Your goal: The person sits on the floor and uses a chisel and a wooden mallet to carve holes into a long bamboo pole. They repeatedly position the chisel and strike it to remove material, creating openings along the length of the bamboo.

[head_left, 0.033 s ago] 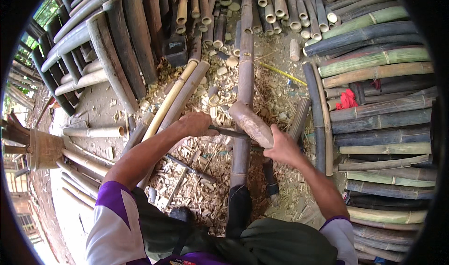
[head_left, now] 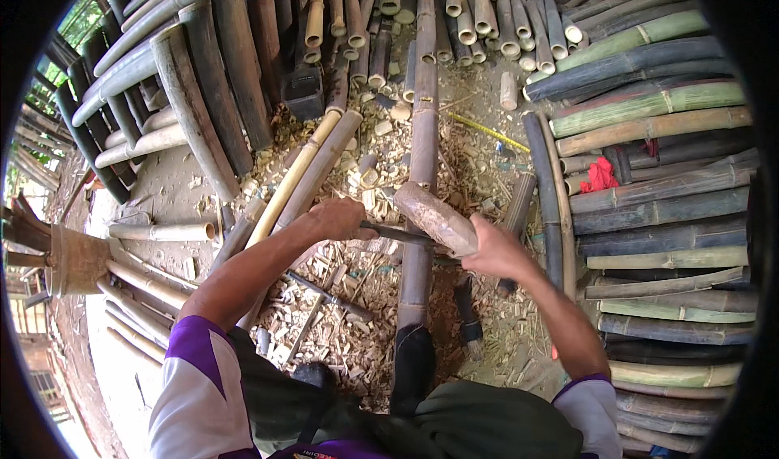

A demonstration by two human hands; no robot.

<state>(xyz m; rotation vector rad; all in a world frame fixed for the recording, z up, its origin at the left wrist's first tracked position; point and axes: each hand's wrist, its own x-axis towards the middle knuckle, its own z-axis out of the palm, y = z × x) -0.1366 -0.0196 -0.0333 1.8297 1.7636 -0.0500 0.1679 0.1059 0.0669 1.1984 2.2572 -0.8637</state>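
My left hand (head_left: 337,218) is closed round the handle end of a long dark metal blade (head_left: 398,233). The blade points right and lies across a long brown bamboo pole (head_left: 424,139) that runs away from me between my legs. In my right hand (head_left: 495,252) is the near end of a thick wooden mallet (head_left: 430,214), club-shaped and worn pale on its side. The mallet slants over the pole, just above the blade; I cannot tell whether they touch. A black boot (head_left: 414,366) rests on or against the pole's near part.
Wood chips (head_left: 333,337) cover the ground around the pole. Cut bamboo lies stacked at the right (head_left: 661,208), with a red cloth (head_left: 600,175) on it. More poles lean at the left (head_left: 191,106). A black container (head_left: 304,94) and a yellow tape (head_left: 487,130) lie farther off.
The mallet has dropped slightly toward me and turned a little in my right hand. My left hand and the blade have shifted slightly nearer to me.
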